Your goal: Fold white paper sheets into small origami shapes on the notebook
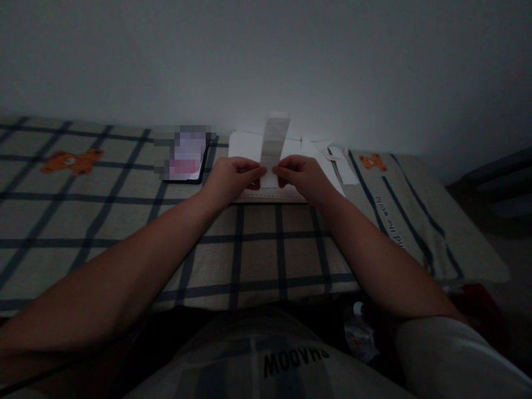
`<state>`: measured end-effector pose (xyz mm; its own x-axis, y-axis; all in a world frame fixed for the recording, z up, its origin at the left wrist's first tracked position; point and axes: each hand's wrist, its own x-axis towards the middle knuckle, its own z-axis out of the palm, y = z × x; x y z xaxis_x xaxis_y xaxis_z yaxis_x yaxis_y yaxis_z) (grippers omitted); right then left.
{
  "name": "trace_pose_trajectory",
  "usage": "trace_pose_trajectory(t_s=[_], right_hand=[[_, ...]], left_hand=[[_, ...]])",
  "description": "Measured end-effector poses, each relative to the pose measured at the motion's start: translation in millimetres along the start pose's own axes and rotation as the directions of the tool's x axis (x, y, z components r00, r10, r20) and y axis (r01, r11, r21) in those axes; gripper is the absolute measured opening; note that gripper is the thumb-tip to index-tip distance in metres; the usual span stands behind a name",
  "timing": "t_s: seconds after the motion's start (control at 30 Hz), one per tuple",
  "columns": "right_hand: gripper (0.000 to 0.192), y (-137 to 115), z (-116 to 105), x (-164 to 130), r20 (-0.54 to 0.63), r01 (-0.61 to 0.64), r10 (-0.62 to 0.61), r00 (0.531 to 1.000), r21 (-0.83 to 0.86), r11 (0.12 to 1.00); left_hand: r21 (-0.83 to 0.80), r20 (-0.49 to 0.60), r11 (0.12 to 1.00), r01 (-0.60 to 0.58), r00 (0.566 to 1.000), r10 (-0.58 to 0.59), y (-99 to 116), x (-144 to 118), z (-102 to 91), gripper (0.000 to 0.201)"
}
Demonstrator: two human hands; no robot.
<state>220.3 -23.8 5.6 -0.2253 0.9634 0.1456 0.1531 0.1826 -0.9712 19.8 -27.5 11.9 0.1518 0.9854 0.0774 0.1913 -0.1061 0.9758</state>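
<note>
A narrow strip of white paper [275,138] stands upright between my two hands, its upper part looking grey in the dim light. My left hand [235,176] pinches its lower left edge between thumb and fingers. On the opposite edge, my right hand [302,174] pinches it the same way. Beneath and behind lies a white notepad or stack of paper [245,145] with a row of holes along its near edge. Both hands are over this paper. Loose cut paper pieces [344,166] lie at its right side.
A phone [187,154], partly blurred out, lies left of the paper. The checked cloth [257,249] with bear prints covers the surface. A pale wall [257,61] rises right behind. Below the near edge, at right, is a clear plastic item [361,335].
</note>
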Motion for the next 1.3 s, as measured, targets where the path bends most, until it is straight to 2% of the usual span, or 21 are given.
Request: trace_pose_trajectory(t_s=[0.23, 0.4, 0.5, 0.67, 0.87, 1.0, 1.1, 1.3], right_hand=[[0.027, 6.3, -0.1, 0.9, 0.096, -0.096, 0.09, 0.991, 0.066, 0.993], [0.025, 3.1, 0.9, 0.1, 0.037, -0.047, 0.046, 0.998, 0.024, 0.999], [0.023, 2.4, 1.4, 0.4, 0.037, -0.073, 0.072, 0.997, 0.039, 0.997], [0.024, 1.0, 2.7, 0.0, 0.127, -0.138, 0.124, 0.984, 0.107, 0.985], [0.023, 1.6, 3.8, 0.4, 0.158, -0.097, 0.073, 0.985, 0.15, 0.984], [0.022, 1.2, 3.2, 0.3, 0.121, -0.093, 0.079, 0.99, 0.112, 0.989], [0.022, -0.8, 1.7, -1.3, 0.095, -0.116, 0.107, 0.99, 0.101, 0.988], [0.025, 4.1, -1.3, -0.5, 0.125, -0.118, 0.11, 0.986, 0.06, 0.991]], left_hand=[[0.083, -0.012, 0.995, -0.048, 0.999, 0.049, 1.1, -1.1, -2.6, 0.018], [-0.014, 0.021, 1.0, -0.01, 1.0, 0.011, -2.4, 1.2, 0.2, 0.019], [0.012, 0.042, 1.0, 0.006, 0.999, -0.007, -0.7, 0.5, 0.2, 0.017], [0.052, -0.022, 0.998, -0.034, 0.999, 0.035, -1.3, 0.4, -0.5, 0.018], [-0.021, -0.074, 1.0, -0.023, 0.997, 0.022, -1.5, 2.3, 0.9, 0.018], [-0.061, -0.109, 0.998, -0.024, 0.994, 0.017, 2.5, 1.3, 0.8, 0.017], [-0.051, -0.091, 0.998, -0.02, 0.996, 0.015, 3.5, 0.5, -0.4, 0.017], [0.023, -0.013, 1.0, -0.017, 1.0, 0.018, 4.5, -0.4, -4.1, 0.017]])
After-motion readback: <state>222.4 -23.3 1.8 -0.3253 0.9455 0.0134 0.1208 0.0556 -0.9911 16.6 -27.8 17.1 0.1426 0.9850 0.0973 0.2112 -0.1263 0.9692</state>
